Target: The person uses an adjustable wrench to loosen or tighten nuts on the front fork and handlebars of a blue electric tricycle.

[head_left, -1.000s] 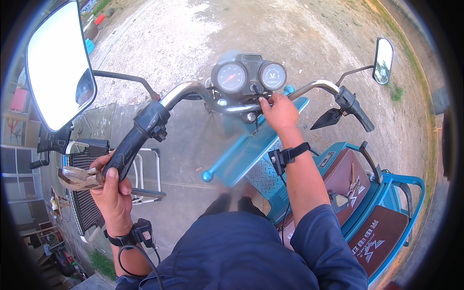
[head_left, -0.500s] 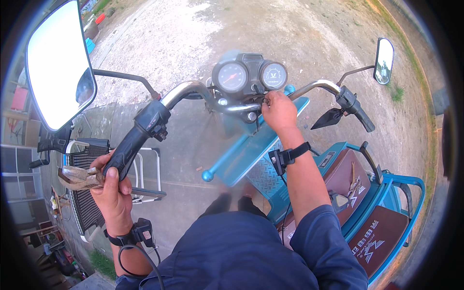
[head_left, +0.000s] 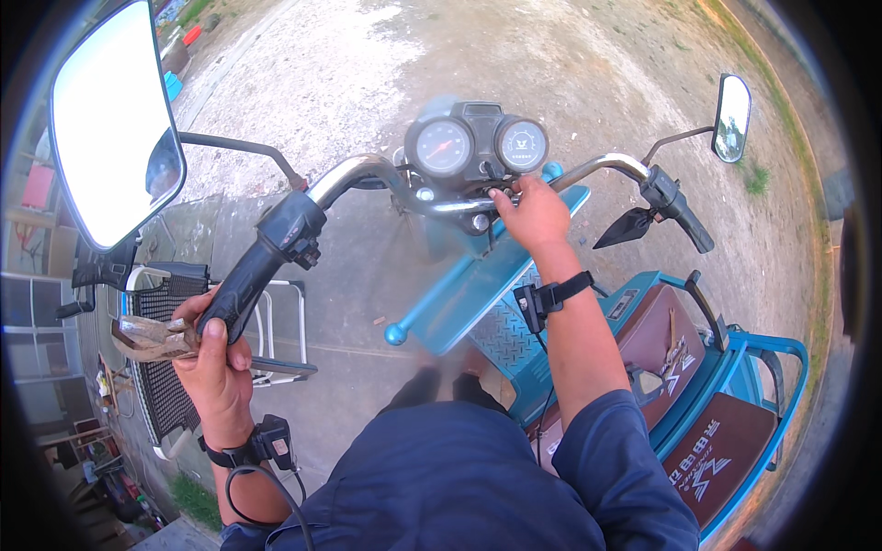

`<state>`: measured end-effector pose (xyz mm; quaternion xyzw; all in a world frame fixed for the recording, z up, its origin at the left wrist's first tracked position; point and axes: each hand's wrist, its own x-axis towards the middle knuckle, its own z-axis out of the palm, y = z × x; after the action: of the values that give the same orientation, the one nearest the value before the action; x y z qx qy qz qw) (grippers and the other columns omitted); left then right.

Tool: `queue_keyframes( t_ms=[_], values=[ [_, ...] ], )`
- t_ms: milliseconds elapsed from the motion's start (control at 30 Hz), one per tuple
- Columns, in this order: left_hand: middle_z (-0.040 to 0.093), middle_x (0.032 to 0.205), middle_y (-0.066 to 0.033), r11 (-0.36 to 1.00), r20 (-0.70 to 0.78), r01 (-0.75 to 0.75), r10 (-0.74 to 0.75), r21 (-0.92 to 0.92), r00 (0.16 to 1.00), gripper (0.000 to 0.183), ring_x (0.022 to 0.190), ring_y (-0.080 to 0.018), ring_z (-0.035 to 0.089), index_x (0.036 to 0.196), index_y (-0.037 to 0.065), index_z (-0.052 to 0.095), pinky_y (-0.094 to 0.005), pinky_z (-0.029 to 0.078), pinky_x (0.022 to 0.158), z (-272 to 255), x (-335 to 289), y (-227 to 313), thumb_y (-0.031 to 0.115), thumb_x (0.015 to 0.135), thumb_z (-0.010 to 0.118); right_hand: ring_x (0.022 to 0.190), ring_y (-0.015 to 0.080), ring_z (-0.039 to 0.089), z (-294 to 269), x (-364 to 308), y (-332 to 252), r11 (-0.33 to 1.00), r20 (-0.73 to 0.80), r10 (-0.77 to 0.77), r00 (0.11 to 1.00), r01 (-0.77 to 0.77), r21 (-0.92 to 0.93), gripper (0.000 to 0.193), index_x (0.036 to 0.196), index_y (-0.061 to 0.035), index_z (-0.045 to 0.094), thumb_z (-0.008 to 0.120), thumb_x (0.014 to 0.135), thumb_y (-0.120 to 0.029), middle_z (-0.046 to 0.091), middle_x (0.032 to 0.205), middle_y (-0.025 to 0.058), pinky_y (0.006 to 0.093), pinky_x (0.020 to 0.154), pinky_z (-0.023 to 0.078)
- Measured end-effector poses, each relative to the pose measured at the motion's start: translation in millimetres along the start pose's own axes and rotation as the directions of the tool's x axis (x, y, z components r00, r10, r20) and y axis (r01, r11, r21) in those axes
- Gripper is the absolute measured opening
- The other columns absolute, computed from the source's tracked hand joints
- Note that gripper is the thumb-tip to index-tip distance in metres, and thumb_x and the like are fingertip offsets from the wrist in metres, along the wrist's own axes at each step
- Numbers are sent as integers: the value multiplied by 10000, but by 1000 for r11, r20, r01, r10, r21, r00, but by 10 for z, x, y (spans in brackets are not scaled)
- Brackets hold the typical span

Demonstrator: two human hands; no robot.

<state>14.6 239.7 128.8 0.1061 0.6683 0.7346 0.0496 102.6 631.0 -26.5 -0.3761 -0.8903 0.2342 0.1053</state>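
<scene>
My left hand [head_left: 219, 367] is closed around the lower end of the black left handlebar grip [head_left: 241, 289], with the thumb on top. A worn, silvery-brown metal-looking piece [head_left: 152, 340] sticks out leftward at the same hand; its kind I cannot make out. My right hand [head_left: 537, 216] is at the middle of the chrome handlebar [head_left: 455, 207], just below two round gauges [head_left: 444, 147]. Its fingers curl over the bar and the thumb lies against it. The fingertips are partly hidden, and whatever they hold does not show. A key switch [head_left: 493, 170] sits between the gauges.
Two mirrors rise on stalks, a large left mirror [head_left: 115, 129] and a smaller right mirror [head_left: 732, 118]. A teal front panel [head_left: 478, 285] lies below the bar. At right is a brown seat [head_left: 657, 340] with a tool-like thing on it. A mesh chair [head_left: 161, 358] stands at left.
My right hand has shifted slightly, and its thumb has moved left, away from the fingers. The left hand keeps its place on the grip.
</scene>
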Motion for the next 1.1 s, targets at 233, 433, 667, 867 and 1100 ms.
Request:
queue_keyframes(
  t_ms=[233,433,667,867,1100],
  values=[
    [633,1188,-232,1000,-1,3,-3,-6,1000,317,493,-75,489,1193,27,542,-192,417,437,2,5,-11,59,898,652,929,312,674,84,48,73,992,-38,-125,991,124,-14,356,969,-64,681,639,878,-405,699,962,125,435,796,539],
    [623,1199,-230,1000,-5,-5,5,3,1000,314,492,-74,481,1189,29,538,-192,409,432,-6,6,-13,61,896,649,948,316,674,-126,29,-81,985,179,148,973,-129,-111,302,985,-59,675,647,870,-337,698,1003,134,438,806,542],
    [620,1204,-228,1000,8,3,-3,-4,1000,317,491,-74,481,1190,29,533,-193,404,431,-3,11,-10,67,897,650,945,321,675,58,21,93,993,-27,-114,993,114,-15,359,969,-64,678,622,886,-409,703,985,136,449,802,541],
    [620,1205,-230,1000,7,4,-3,-11,1000,313,488,-74,478,1188,31,533,-194,400,426,-5,5,-7,60,896,644,951,319,672,-1,51,31,991,155,68,986,-49,-122,292,964,-64,677,647,866,-338,696,1026,125,449,811,537],
    [625,1201,-227,1000,0,5,-5,-3,1000,318,486,-71,476,1190,33,535,-191,397,421,-5,4,-6,62,895,648,966,321,666,-84,14,-41,998,140,60,988,-55,-40,279,980,-66,664,620,872,-320,687,1045,135,447,826,536]
  ],
)
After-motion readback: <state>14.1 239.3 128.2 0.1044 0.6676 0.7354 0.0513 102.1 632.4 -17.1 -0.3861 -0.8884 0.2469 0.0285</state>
